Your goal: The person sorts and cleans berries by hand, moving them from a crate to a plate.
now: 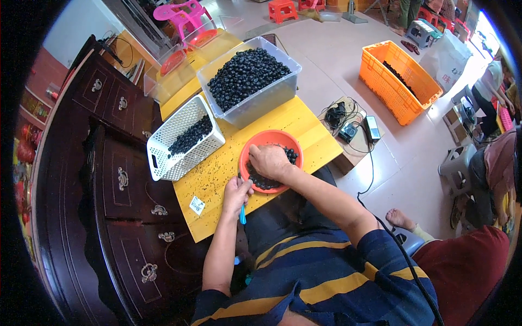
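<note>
A red-orange bowl [296, 142] sits near the front edge of the yellow table [318, 130], partly filled with dark, round, berry-like fruits [291, 156]. My right hand [269, 162] reaches into it from above, fingers curled down; whatever they pinch is hidden. Beside the bowl's near-left rim, my left hand [237, 195] is closed around a slim tool with a blue handle [242, 215]. Its narrow upper end points toward the bowl. Farther back, a clear plastic bin [255, 100] is heaped with the same dark fruits. To its left, a white perforated basket [163, 142] holds a smaller pile.
Dark crumbs and a small white printed card [197, 205] lie on the table. A dark wooden cabinet [125, 179] stands close on the left. To the right are a box with cables and adapters [348, 130] and an orange crate [375, 81]. Another person sits at right.
</note>
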A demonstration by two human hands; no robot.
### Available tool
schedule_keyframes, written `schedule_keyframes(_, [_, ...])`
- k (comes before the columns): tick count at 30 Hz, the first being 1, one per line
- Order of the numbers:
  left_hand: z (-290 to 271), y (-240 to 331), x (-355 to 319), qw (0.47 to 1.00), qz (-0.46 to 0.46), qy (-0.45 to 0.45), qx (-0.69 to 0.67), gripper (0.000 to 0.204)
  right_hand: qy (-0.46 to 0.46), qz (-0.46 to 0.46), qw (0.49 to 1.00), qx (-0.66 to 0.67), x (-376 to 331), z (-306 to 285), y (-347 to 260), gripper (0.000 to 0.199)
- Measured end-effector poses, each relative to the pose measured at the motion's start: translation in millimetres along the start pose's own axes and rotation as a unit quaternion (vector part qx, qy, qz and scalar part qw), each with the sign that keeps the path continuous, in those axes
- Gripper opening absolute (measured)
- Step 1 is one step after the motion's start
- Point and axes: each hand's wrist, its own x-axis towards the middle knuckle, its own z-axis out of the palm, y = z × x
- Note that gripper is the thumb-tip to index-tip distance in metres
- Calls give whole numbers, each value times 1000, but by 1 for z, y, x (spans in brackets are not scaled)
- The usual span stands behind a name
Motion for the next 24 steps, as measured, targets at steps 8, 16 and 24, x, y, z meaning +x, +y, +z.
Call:
schedule_keyframes(8, [1,1,-4,1000,-6,-16,-7,21,189,91,945,249,-1,-13,-10,20])
schedule_keyframes(16, [-3,5,-23,1000,7,8,23,30,-30,367,321,872,-13,-17,-6,30])
schedule_keyframes(24, [-5,17,-43,998,65,19,-17,36,-87,321,142,932,-43,-6,-18,35])
